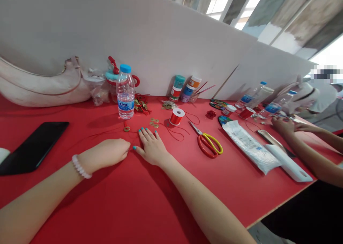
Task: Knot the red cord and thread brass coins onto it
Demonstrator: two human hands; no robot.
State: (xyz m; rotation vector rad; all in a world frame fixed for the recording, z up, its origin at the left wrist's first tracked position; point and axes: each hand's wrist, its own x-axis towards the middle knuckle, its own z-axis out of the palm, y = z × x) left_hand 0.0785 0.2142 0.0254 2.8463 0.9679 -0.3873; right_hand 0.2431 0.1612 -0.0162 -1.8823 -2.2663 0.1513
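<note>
My left hand (112, 152), a beaded bracelet on its wrist, rests on the red table with its fingers curled closed; whatever they hold, if anything, is hidden. Beside it my right hand (151, 147) lies flat, palm down, fingers stretched out. Just beyond both hands is a brass-coloured coin (127, 128) with red cord knotted at its top. Thin red cord runs from near the coin toward my right fingertips. A few more coins (154, 122) lie past my right hand, near a spool of red cord (177, 116) with a loose loop.
Red-and-yellow scissors (210, 144) lie to the right, before a plastic-wrapped packet (250, 145). A water bottle (125, 93) stands behind the coin. On the left are a black phone (34, 147) and a pale handbag (43, 84). Another person's hands (284, 126) work at far right.
</note>
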